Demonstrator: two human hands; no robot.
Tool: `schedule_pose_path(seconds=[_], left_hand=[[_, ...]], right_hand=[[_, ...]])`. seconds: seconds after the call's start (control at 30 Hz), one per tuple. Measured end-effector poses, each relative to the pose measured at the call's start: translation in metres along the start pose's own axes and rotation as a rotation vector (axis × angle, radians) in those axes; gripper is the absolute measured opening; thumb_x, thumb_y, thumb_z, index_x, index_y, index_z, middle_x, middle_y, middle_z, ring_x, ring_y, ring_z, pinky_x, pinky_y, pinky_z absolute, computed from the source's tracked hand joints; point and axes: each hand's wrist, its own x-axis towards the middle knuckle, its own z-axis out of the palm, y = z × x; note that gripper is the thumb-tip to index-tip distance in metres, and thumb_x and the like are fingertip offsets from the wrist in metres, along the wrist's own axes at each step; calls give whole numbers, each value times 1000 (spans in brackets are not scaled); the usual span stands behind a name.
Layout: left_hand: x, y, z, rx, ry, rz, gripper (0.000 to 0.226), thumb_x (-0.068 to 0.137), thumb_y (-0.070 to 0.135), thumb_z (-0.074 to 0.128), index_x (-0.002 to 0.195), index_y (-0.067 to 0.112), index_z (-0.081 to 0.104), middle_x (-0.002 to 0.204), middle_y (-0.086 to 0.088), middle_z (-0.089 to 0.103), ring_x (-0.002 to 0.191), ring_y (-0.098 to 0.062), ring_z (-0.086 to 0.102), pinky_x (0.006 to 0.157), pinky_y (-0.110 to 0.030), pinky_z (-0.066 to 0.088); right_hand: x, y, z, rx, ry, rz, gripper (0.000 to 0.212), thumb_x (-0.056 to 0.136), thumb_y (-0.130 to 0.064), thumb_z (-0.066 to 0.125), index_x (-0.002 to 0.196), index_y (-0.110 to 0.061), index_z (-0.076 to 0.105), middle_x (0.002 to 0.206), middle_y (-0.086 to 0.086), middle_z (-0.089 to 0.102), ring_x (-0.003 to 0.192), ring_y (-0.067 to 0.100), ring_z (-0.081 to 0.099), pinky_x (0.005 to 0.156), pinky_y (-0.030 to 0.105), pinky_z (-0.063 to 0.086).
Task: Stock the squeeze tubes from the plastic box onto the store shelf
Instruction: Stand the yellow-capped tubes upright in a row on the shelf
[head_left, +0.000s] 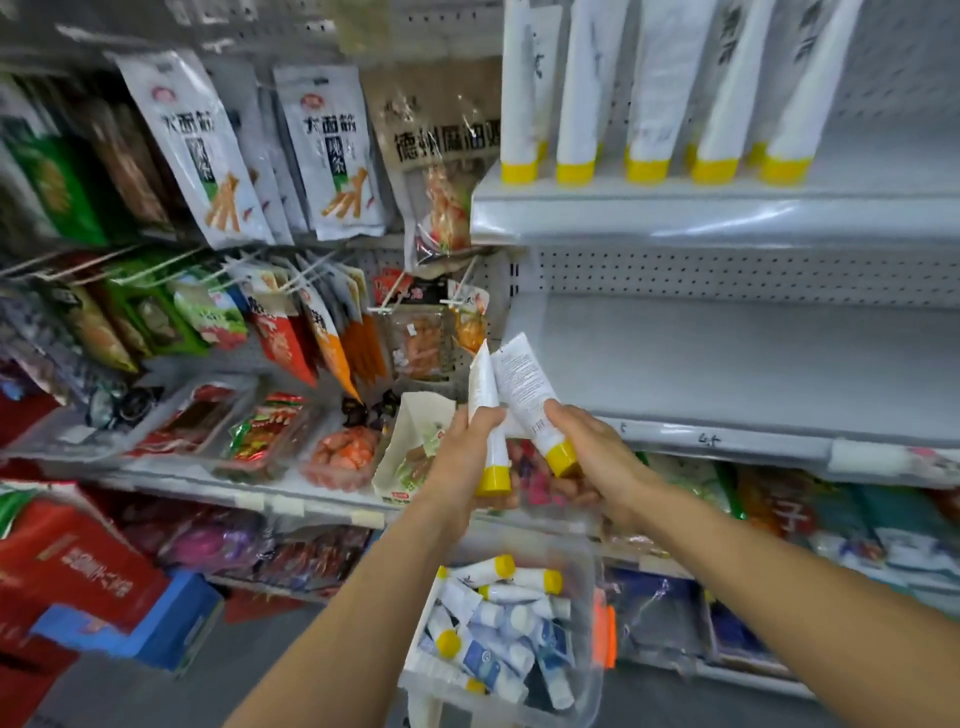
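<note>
Here, the left hand (462, 457) held a tube (481, 384) and the right hand (597, 452) a second tube (519, 379), both grips curled closed; each should probably stand cap-down on the shelf (727, 364).

Person's body as seen from the head camera: left forearm (358, 603) and right forearm (769, 587), both bare up to the picture's edge; left hand (464, 457) and right hand (597, 457), uncovered.
</note>
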Motion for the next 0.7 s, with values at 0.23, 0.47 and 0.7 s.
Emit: schedule_pose_path(seconds=[0.23, 0.47, 0.7], left_hand=[[-29, 65, 70, 122, -64, 305, 29, 91, 31, 52, 119, 30, 51, 94, -10, 62, 58, -20, 60, 47, -30, 49], [-45, 112, 145, 155, -73, 479, 19, 93, 26, 49, 112, 29, 51, 93, -7, 64, 65, -25, 65, 47, -34, 51], [-39, 143, 208, 160, -1, 638, 36, 91, 28, 55, 122, 38, 41, 97, 11, 56, 80, -11, 56, 54, -35, 54]], right_hand=[[-35, -65, -54, -96, 3, -211, 24, 97, -36, 41, 106, -16, 52, 77, 9, 50, 54, 16, 47, 46, 24, 37], [-72, -122, -118, -350, 10, -453, 32, 92, -24, 60, 122, -14, 53, 100, 11, 69, 76, 22, 68, 65, 32, 55], [-69, -174, -184, -305, 275, -595, 27, 87, -16, 67, 110, -12, 54, 100, 17, 68, 71, 27, 70, 60, 34, 52]])
